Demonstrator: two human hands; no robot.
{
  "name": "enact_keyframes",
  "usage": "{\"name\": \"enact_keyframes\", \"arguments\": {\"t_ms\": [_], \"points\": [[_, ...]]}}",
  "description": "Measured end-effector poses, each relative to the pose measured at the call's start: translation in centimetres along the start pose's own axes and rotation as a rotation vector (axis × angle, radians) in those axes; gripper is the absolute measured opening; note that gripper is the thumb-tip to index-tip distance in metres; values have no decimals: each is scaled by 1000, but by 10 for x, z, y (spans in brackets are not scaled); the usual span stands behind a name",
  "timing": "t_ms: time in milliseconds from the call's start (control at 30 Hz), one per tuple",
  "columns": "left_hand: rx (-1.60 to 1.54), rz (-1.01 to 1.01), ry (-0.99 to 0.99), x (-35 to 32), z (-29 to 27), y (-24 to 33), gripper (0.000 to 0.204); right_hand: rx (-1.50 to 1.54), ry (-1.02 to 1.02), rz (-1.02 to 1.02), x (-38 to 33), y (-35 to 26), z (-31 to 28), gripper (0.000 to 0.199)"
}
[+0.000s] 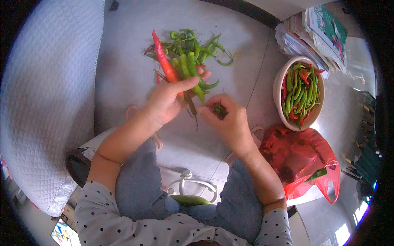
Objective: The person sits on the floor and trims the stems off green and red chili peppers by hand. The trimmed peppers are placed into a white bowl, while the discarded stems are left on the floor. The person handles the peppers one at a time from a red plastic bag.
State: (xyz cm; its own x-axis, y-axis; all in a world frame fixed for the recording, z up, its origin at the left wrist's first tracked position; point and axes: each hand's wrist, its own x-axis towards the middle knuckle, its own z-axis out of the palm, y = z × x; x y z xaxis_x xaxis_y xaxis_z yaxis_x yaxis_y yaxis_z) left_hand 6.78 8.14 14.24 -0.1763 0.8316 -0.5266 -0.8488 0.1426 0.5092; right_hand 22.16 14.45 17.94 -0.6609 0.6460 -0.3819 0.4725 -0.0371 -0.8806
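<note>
A bunch of chili peppers lies across my left hand point(161, 101), its thumb closed over them. One long red chili point(161, 55) points up and away, beside several green chilies point(188, 67). Thin brownish stems hang below that thumb. Close by on the right, my right hand point(232, 129) is curled, thumb and forefinger pinched at the lower end of a green chili. Dark green pepper stems point(219, 110) show inside its curled fingers. Beyond both hands, a loose heap of green chilies point(180, 39) with a few red ones rests on the grey tiled floor.
At right stands an oval pale bowl point(278, 88) of green and red chilies. A red plastic bag point(299, 153) sits nearer me, and stacked papers point(301, 39) behind. Quilted light fabric point(61, 90) rises at left, next to a dark-mouthed cylinder point(78, 169).
</note>
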Motion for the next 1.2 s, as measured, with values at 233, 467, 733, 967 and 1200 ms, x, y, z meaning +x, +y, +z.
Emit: {"name": "enact_keyframes", "arguments": {"t_ms": [233,467,733,967,1200], "points": [[-22,63,38,-6,8,2,24,92,-82,58,2,16,2,19],[-122,152,44,-7,12,-2,23,272,-164,249,4,14,10,20],[-196,67,12,-3,8,11,20,380,-215,61,4,17,4,20],[-212,19,-31,-1,5,15,19,560,-296,239,10,12,-2,23],[-180,89,28,1,6,13,19,514,-320,179,14,15,0,26]]}}
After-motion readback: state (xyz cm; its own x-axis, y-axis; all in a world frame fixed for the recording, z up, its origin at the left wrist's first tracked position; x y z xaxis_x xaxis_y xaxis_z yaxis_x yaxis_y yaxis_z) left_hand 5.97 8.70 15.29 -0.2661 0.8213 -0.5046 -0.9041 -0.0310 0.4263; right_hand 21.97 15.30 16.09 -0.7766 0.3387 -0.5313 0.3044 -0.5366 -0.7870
